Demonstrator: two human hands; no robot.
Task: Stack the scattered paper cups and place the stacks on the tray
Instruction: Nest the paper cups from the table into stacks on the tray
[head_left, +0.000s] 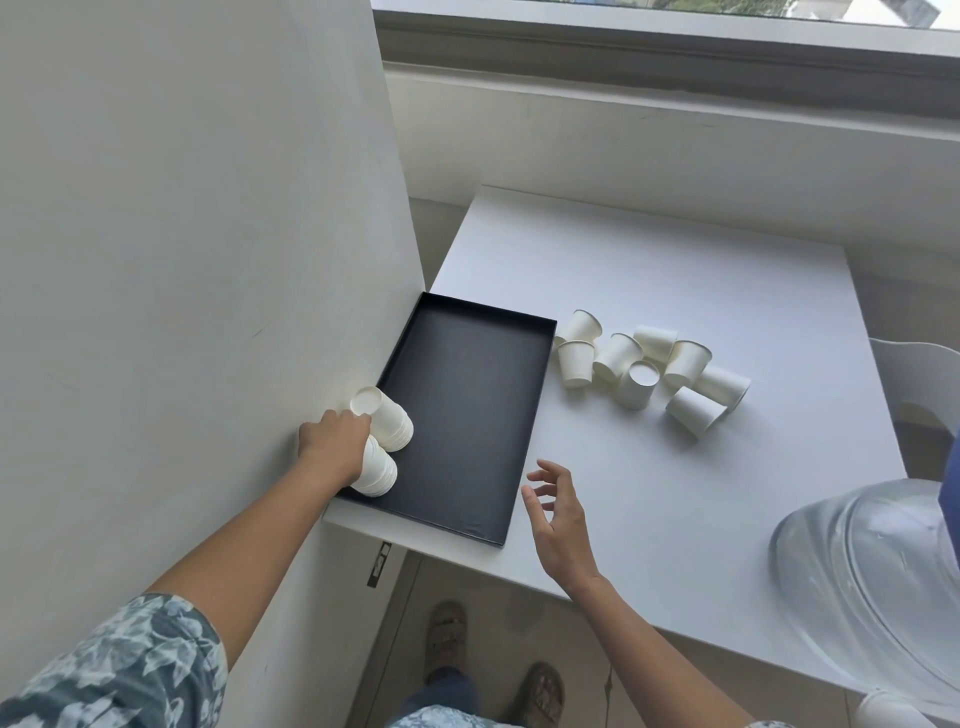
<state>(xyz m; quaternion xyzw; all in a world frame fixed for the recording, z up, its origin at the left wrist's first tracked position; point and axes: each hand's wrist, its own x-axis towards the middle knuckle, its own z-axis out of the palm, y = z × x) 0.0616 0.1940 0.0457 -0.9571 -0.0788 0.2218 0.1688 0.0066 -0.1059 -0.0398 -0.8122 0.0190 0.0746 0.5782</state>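
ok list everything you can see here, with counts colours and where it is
tray: 1, black, table's left side by the wall
cup stacks: 2, white, upside down at tray's left edge
loose cups: about 9, white, clustered on table right of tray
table: 1, white, under the window
water jug: 1, clear, lower right
chair: 1, white, right edge, partly seen
left hand: holds the nearer stack
right hand: open, above table near tray's corner

white cups (636, 364), black tray (467, 395), floral sleeve (130, 670)
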